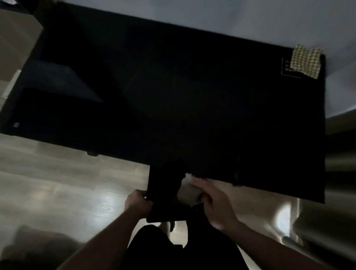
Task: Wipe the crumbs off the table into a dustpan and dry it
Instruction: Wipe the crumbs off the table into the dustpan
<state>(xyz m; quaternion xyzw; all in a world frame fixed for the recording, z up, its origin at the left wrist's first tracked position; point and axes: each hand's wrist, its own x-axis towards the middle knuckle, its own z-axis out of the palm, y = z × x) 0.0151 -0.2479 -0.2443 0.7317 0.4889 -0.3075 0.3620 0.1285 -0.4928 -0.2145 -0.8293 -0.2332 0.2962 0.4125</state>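
- Black dustpan [166, 192], flat and rectangular, held just below the near edge of the black table [191, 101]; left hand [138, 203] grips its left side, fingers curled.
- White cloth [189, 193], soft and crumpled, at the table edge beside the dustpan; right hand [213, 202] holds it, fingers blurred.
- Checked cloth [305, 62], yellow-white, on the far right corner.

2 bare forearms with no sleeves in view, bare left hand [138, 203], bare right hand [216, 204], no rings or watch visible, black clothing over the lap and legs, loose dark fabric, details lost in dim light, right hand motion-blurred
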